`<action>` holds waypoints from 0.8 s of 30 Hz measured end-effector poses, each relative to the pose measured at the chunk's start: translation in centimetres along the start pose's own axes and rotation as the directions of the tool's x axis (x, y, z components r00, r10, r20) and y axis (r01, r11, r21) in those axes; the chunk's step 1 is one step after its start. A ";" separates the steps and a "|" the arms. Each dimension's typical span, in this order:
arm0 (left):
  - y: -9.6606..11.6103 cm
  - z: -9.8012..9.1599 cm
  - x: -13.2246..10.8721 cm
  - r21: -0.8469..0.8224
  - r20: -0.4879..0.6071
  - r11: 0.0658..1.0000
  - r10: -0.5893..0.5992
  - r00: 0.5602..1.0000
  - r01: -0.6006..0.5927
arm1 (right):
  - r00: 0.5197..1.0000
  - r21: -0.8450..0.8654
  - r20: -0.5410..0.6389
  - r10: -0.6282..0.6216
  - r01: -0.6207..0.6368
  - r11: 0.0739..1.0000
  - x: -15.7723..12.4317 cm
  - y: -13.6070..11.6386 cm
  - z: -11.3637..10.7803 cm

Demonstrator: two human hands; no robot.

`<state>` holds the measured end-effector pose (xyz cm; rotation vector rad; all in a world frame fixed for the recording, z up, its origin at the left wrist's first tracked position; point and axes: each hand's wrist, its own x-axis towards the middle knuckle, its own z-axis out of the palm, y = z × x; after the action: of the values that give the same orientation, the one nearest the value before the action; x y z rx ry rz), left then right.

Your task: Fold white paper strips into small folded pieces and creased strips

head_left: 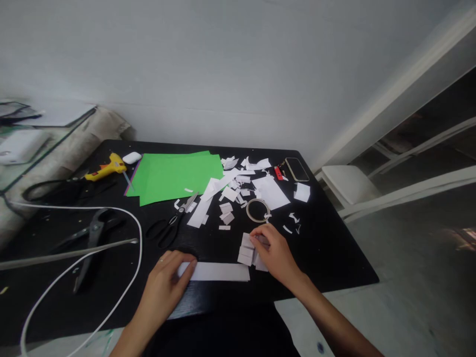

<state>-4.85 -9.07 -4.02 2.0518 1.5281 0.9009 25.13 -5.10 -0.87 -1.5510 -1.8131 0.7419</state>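
Note:
A long white paper strip (221,271) lies along the near edge of the black table. My left hand (169,277) is closed at its left end, thumb and forefinger on the paper. To the right, several small folded pieces of white paper (246,255) lie in a cluster. Over them is my right hand (275,250), thumb and forefinger pinched at the edge of one piece; the palm hides part of the cluster. Beyond it rests a tape roll (258,211). Black-handled scissors (173,222) lie partly opened past my left hand.
Green sheets (178,176) and paper scraps (238,186) cover the back of the table (334,248). A yellow glue gun (107,168), large dark shears (92,238) and a looping white cable (139,248) occupy the left. A phone (296,169) and red cutter (278,173) lie back right.

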 end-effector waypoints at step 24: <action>-0.7 -0.1 0.2 -0.039 -0.008 0.999 -0.014 1.000 0.014 | 0.961 0.351 0.211 0.178 -0.245 0.904 4.1 -0.9 -5.1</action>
<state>-5.32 -8.71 -4.38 2.0102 1.5150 0.9278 28.03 -1.08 3.46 -1.4726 -1.5151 1.2841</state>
